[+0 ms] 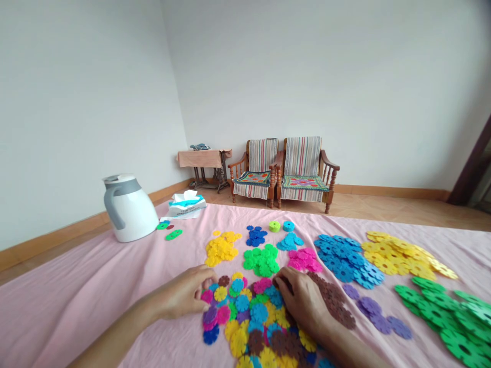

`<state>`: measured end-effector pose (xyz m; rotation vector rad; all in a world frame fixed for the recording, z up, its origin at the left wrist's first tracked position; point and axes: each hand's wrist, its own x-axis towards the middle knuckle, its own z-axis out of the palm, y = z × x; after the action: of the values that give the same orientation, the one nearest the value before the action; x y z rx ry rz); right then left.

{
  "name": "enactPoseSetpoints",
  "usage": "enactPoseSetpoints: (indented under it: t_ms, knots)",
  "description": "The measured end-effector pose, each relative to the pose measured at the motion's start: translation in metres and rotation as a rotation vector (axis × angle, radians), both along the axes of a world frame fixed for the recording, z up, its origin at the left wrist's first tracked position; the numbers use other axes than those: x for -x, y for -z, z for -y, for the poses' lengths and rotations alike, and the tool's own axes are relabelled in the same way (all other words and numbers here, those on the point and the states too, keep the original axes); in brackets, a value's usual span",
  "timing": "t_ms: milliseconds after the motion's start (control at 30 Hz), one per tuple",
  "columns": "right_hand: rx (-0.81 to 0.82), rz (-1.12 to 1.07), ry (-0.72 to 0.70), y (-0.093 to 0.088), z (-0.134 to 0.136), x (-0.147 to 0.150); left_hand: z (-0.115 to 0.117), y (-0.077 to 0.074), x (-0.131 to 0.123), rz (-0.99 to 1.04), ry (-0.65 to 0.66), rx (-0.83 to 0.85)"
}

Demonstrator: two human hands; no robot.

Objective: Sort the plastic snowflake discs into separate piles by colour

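A mixed heap of coloured plastic snowflake discs (255,322) lies on the pink cloth (95,291) in front of me. My left hand (184,294) rests at the heap's left edge, fingers curled and pinched at a small disc I cannot name. My right hand (303,299) lies palm down on the heap's right side, fingers bent onto the discs. Beyond them sit sorted piles: yellow (221,247), dark blue (255,235), green (262,259), light blue (289,242) and pink (305,259).
Larger piles lie to the right: blue (347,258), yellow (406,254), green (447,314), brown (333,299), purple (378,314). A white kettle (126,207) and a tissue pack (186,203) stand at the far left. Two wooden armchairs (284,171) and a small table (205,161) line the back wall.
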<state>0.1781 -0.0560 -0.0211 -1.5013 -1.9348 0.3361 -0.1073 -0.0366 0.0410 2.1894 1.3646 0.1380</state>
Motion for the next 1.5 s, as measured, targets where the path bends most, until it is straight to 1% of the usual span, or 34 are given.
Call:
enactPoseSetpoints:
  t_ms: [100, 167, 233, 300, 367, 433, 533, 667, 800, 967, 1067, 1200, 1300, 1400, 1500]
  knots:
    - [0.002, 0.004, 0.002, 0.001, 0.000, 0.000, -0.003, 0.008, -0.013, 0.103, 0.014, -0.004]
    - [0.005, 0.006, 0.003, 0.000, 0.000, 0.000, -0.001, 0.008, -0.020, 0.145, 0.041, -0.044]
    - [0.008, 0.005, 0.003, 0.000, 0.000, 0.000, 0.003, 0.002, -0.023, 0.147, 0.058, -0.095]
    - [0.010, 0.003, 0.003, -0.001, 0.001, 0.000, 0.010, -0.006, -0.022, 0.109, 0.080, -0.094]
    - [0.013, 0.002, 0.002, -0.001, 0.001, 0.000, 0.018, -0.012, -0.018, 0.055, 0.110, -0.021]
    - [0.015, 0.000, 0.000, -0.001, 0.001, 0.000, 0.026, -0.015, -0.015, -0.001, 0.121, 0.062]
    - [0.015, -0.002, 0.000, 0.001, 0.001, -0.001, 0.036, -0.012, -0.014, -0.058, 0.068, 0.089]
    - [0.016, 0.002, -0.006, 0.000, 0.001, -0.001, 0.046, -0.004, -0.020, -0.026, -0.009, 0.022]
    - [0.013, 0.005, -0.010, -0.001, 0.000, -0.001, 0.050, 0.001, -0.023, 0.006, -0.002, -0.020]
    - [0.012, 0.003, -0.012, 0.000, 0.001, -0.001, 0.053, 0.003, -0.023, -0.022, 0.021, -0.113]
    - [0.013, 0.004, -0.016, 0.001, 0.001, -0.001, 0.054, 0.005, -0.022, -0.028, 0.004, -0.155]
    - [0.010, 0.003, -0.011, 0.000, 0.000, 0.000, 0.051, 0.006, -0.015, -0.021, -0.039, -0.161]
    - [0.011, 0.001, -0.011, -0.001, -0.001, 0.000, 0.044, 0.001, -0.009, 0.002, -0.041, -0.121]
    - [0.014, -0.001, -0.009, -0.001, -0.001, 0.000, 0.027, -0.007, -0.011, 0.106, -0.076, -0.083]
    - [0.013, -0.004, -0.005, 0.000, -0.001, 0.000, -0.002, -0.007, -0.026, 0.253, -0.106, -0.112]
